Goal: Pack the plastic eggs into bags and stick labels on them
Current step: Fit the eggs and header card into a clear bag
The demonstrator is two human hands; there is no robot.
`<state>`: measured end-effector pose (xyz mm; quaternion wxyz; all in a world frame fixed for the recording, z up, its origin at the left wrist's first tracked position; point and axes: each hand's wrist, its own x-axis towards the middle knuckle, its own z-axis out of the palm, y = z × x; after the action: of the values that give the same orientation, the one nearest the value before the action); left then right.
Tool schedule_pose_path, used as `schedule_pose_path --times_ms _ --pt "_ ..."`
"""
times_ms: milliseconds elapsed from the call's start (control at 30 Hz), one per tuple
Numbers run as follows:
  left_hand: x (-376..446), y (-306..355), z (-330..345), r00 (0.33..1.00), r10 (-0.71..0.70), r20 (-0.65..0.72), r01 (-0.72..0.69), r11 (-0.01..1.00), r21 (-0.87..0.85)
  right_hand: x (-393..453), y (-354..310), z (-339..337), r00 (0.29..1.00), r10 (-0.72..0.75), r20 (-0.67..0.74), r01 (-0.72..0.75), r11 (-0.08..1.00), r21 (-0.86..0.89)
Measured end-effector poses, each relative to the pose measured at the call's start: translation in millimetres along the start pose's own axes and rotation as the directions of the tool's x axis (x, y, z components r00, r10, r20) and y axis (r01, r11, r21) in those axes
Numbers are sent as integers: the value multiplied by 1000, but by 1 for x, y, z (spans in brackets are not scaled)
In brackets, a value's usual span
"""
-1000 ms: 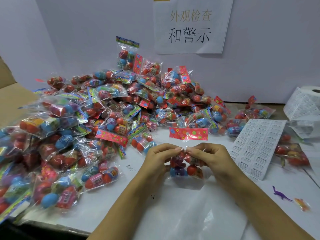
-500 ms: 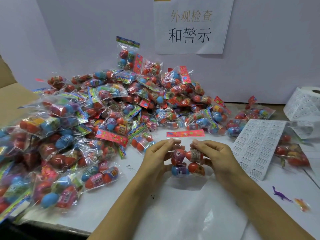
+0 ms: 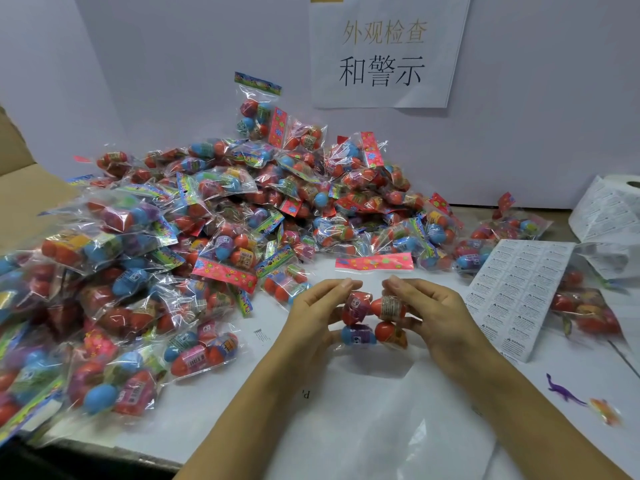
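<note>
A clear bag of plastic eggs, red and blue ones with small labels, is held between both hands above the white table. Its pink patterned header card points away from me. My left hand grips the bag's left side with fingertips on top. My right hand grips the right side the same way. A sheet of white warning labels lies just right of my right hand. A large heap of packed egg bags fills the left and back of the table.
A roll of label sheets stands at the far right. More egg bags lie beyond the label sheet. A purple toy dinosaur and an orange toy lie at the right front. A cardboard box sits at left. A paper sign hangs on the wall.
The bag has tilted so its pink header card now lies flatter and points away from me. My fingertips have moved apart on top of the bag, exposing the eggs.
</note>
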<state>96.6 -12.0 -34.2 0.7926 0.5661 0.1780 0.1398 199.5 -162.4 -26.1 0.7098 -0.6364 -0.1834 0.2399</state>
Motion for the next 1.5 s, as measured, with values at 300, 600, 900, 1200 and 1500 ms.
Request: schedule_pose_path --times_ms 300,600,900,1200,1500 --pt "4 1 -1 998 -14 -68 11 999 -33 -2 -2 0 1000 18 -3 -17 999 31" --pt "-1 -5 -1 983 51 178 -49 999 -13 -3 -8 -1 1000 0 -4 1 990 138" --pt "-2 3 -3 981 112 160 -100 991 -85 -11 -10 -1 976 -123 180 151 977 -151" --pt "-4 3 -3 985 102 138 -96 994 -47 -11 -8 0 969 -143 203 194 946 -258" --pt "-5 10 -3 990 67 123 -55 994 -98 -5 -6 -8 979 -117 170 158 954 -254"
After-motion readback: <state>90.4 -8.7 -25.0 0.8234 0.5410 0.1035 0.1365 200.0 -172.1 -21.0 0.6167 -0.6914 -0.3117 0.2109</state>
